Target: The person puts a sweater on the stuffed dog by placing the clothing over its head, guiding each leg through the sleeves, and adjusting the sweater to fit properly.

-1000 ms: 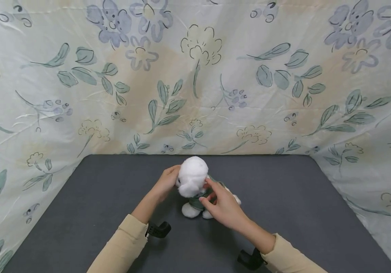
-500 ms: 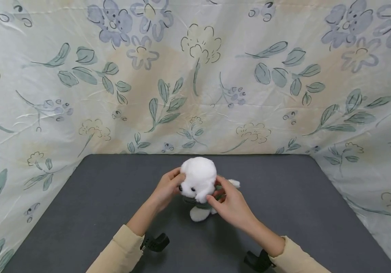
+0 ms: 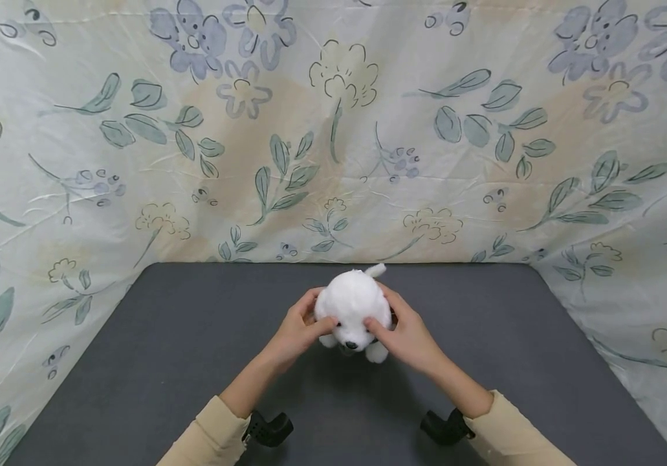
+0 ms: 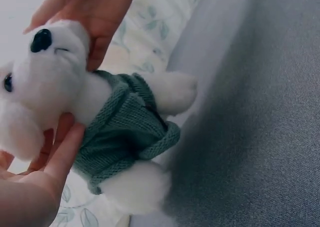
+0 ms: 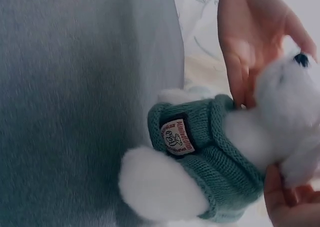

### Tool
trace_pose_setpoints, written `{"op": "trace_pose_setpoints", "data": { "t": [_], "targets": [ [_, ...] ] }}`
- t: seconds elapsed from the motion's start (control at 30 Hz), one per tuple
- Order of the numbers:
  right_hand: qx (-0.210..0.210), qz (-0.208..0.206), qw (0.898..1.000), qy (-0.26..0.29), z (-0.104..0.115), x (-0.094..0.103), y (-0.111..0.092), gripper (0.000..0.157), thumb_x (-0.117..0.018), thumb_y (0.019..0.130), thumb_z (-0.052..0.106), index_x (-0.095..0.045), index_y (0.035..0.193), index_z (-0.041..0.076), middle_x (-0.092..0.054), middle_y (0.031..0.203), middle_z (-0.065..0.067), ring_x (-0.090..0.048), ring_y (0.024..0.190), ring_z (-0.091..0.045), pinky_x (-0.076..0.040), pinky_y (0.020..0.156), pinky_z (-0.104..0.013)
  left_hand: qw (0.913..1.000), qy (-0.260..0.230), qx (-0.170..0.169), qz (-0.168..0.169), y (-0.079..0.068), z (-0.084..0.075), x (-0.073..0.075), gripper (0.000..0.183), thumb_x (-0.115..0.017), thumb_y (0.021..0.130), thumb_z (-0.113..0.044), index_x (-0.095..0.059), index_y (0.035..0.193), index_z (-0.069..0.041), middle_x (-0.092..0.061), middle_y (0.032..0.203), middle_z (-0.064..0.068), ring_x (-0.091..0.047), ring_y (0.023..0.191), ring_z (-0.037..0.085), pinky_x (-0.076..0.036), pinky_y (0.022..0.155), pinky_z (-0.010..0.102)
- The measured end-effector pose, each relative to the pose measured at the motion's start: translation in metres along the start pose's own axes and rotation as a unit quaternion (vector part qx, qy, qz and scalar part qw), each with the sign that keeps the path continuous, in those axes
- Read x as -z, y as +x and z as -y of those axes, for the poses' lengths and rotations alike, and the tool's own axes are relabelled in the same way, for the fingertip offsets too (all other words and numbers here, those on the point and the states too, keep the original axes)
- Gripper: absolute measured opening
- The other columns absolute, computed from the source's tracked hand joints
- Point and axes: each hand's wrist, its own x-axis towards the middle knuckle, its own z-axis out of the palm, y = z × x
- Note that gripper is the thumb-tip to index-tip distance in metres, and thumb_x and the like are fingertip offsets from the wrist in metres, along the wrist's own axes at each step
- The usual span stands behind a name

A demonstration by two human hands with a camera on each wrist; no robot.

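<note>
A white plush dog (image 3: 352, 301) faces me in the head view, near the middle of the table. My left hand (image 3: 294, 335) holds one side of its head, thumb beside the eye. On the other side, my right hand (image 3: 407, 338) grips the head the same way. The left wrist view shows the dog's green knitted sweater (image 4: 125, 122) and black nose (image 4: 41, 40). A printed label (image 5: 177, 136) is on the sweater in the right wrist view. The ears are partly covered by fingers.
The dark grey table (image 3: 153, 362) stretches to both sides. Floral cloth (image 3: 333, 129) hangs behind and beside it. Black wrist devices (image 3: 270, 428) sit under both wrists, at the cuffs of the beige sleeves (image 3: 207, 430).
The plush dog has turned from facing left to facing me, and its head has shifted slightly right. My hands have closed in on both sides of its head, thumbs now at its face.
</note>
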Motion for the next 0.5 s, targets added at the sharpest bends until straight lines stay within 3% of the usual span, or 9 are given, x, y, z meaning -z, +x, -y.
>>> {"op": "trace_pose_setpoints", "data": {
  "t": [0.27, 0.5],
  "targets": [
    [0.024, 0.076, 0.996, 0.038, -0.019, 0.010, 0.015, 0.059, -0.055, 0.093, 0.017, -0.028, 0.145, 0.011, -0.038, 0.141, -0.015, -0.049, 0.116, -0.030, -0.047, 0.085, -0.042, 0.9979, 0.029, -0.002, -0.058, 0.007, 0.007, -0.004, 0.037, -0.062, 0.089, -0.022, -0.050, 0.124, -0.014, -0.054, 0.117, 0.015, -0.062, 0.101, 0.024, -0.052, 0.077, 0.035],
    [0.014, 0.099, 0.993, 0.058, -0.034, 0.009, 0.029, 0.059, -0.052, 0.095, 0.019, -0.025, 0.146, 0.016, -0.033, 0.145, -0.012, -0.042, 0.124, -0.030, -0.042, 0.091, -0.047, 0.9970, 0.037, 0.004, -0.067, 0.022, 0.017, -0.002, 0.037, -0.062, 0.089, -0.016, -0.048, 0.123, -0.012, -0.053, 0.115, 0.015, -0.060, 0.104, 0.026, -0.050, 0.078, 0.036]
  ]
}}
